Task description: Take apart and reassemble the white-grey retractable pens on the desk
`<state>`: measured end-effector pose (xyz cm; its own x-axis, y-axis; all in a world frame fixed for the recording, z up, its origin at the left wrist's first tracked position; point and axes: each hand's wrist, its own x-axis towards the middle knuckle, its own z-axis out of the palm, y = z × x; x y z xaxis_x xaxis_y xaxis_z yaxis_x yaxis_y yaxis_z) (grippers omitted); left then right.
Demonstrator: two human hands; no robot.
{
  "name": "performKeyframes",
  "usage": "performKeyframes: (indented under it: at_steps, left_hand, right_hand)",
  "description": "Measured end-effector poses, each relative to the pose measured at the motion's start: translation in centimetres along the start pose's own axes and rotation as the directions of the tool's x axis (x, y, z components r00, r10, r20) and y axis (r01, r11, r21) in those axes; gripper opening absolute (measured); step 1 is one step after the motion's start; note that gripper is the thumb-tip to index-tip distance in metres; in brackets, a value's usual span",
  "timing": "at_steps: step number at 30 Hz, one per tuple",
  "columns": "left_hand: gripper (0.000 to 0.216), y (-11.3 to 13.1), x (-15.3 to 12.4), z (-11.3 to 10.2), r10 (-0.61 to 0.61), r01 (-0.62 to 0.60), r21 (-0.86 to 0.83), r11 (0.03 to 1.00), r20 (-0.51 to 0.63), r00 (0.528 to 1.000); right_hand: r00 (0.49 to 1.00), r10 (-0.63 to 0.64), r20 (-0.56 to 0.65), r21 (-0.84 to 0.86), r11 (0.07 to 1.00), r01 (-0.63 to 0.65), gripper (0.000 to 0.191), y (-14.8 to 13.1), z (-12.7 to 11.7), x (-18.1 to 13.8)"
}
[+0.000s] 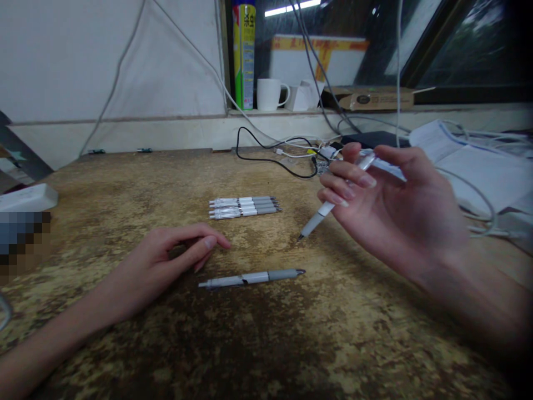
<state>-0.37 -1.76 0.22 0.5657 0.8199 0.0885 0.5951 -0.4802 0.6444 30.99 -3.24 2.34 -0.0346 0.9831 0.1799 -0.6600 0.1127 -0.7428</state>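
Note:
In the head view my right hand (pixel 403 216) is raised over the table with its palm turned up. Its fingers are wrapped round a white and grey click pen (pixel 313 223), whose tip slants down to the left, and the thumb lies near the clear upper end. My left hand (pixel 166 258) rests on the table with loosely bent fingers and nothing in it. Just in front of it a second pen (pixel 256 278) lies flat, tip to the right. Farther back, several matching pens (pixel 244 209) lie side by side in a row, tips also to the right.
The worn wooden table (pixel 137 194) meets a wall at the back. Black and white cables (pixel 291 172) tangle at the back right, beside papers (pixel 491 166). On the sill stand a white mug (pixel 268 94) and a spray can (pixel 245 61). A white power strip (pixel 31 197) is at left.

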Motion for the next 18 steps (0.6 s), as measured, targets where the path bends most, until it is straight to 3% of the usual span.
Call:
performKeyframes:
  at_steps: [18]
  left_hand:
    - [0.033,-0.12,-0.06,0.06,0.007,-0.007,-0.012,1.0,-0.002,1.0]
  right_hand:
    - [1.0,-0.026,0.014,-0.091,0.995,0.028,0.011,-0.04,0.14,-0.13]
